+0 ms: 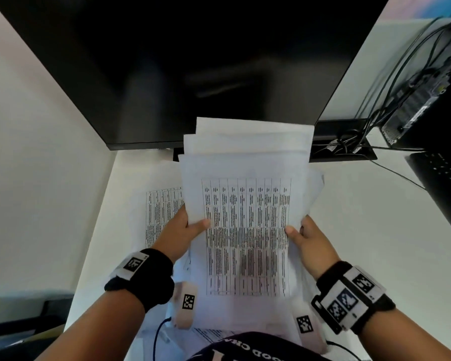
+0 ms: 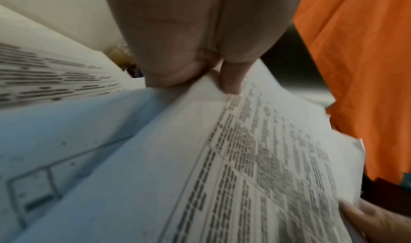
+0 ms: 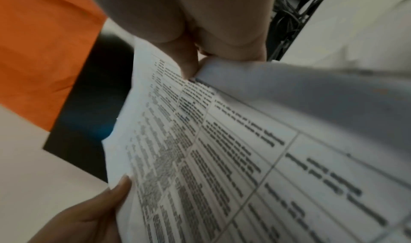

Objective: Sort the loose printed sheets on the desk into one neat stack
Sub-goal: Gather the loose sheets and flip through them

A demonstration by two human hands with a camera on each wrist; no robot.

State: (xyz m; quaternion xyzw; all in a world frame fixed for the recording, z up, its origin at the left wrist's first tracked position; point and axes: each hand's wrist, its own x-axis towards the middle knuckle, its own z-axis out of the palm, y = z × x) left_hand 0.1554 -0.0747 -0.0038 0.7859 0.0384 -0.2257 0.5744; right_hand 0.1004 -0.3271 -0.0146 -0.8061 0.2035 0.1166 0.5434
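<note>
Both hands pinch the sheaf [image 1: 245, 204] above the bench [image 1: 362, 230], left hand [image 1: 180, 235] and right hand [image 1: 310, 241] on its side edges; its long axis runs toward the monitor [image 1: 167, 61], far edges uneven.

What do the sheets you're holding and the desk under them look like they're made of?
Held sheets: thin matte office paper, likely; they bend and fan at the top, and print shows through from the layers beneath. Left hand and right hand pinch the side edges. Desk: smooth white surface, maybe laminate; the material underneath is hard to tell.
</note>
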